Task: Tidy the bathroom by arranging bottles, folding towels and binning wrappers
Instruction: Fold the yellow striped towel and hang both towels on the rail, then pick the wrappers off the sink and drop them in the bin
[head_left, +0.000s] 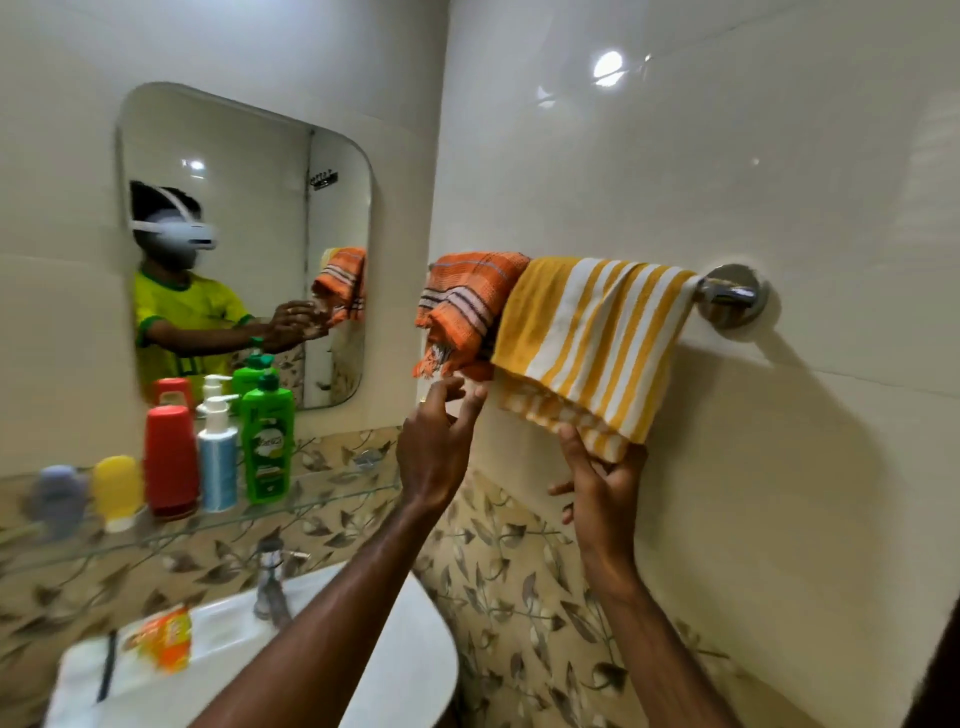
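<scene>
Two towels hang over a chrome towel bar (730, 293) on the right wall: an orange striped towel (462, 306) on the left, bunched up, and a yellow-and-white striped towel (587, 343) on the right. My left hand (436, 447) is just below the orange towel's fringe, fingers apart, holding nothing. My right hand (605, 483) pinches the lower hem of the yellow-and-white towel. On the glass shelf (332, 501) stand a green bottle (267, 441), a blue-and-white pump bottle (218, 457), a red bottle (170, 460) and a small yellow tube (118, 491).
A white basin (405, 670) with a chrome tap (271, 582) sits below the shelf; an orange wrapper (161, 636) lies on its rim. A mirror (244, 228) hangs above the shelf and reflects a person. A blurred grey-blue thing (57, 499) sits at the shelf's left end.
</scene>
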